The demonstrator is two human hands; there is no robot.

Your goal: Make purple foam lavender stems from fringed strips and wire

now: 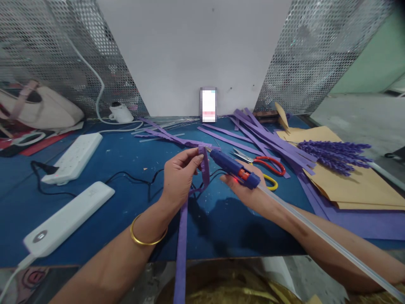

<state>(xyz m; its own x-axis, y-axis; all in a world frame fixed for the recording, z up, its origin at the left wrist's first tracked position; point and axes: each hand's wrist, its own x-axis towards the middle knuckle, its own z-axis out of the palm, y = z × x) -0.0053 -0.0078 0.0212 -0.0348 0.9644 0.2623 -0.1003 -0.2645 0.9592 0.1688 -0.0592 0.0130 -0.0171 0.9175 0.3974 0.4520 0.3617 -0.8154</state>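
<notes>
At the far left, a cream-coloured handbag lies at the back of the blue surface; nearer stands a white multi-socket power strip with a black plug in it, and in front of that a white oblong device with rounded ends and cables at both ends. Right of these comes the left hand, with a thin gold-coloured bangle on its wrist; its fingers are pinched together on the gathered upper end of a narrow purple strip. The strip is near the middle, held above the surface, curving down in a loop, and a flat purple length hangs below the hand over the front edge. Behind, a lit phone stands upright against a white panel. The right hand has its fingers closed around a blue glue gun, the nozzle pointing left at the gathered end; whether they touch is unclear. A long translucent glue stick trails from its rear along the forearm. Scissors with red and yellow handles lie just beyond the right hand, with loose purple strips behind. Farthest right, a purple lavender-like bunch rests on folded tan paper.
</notes>
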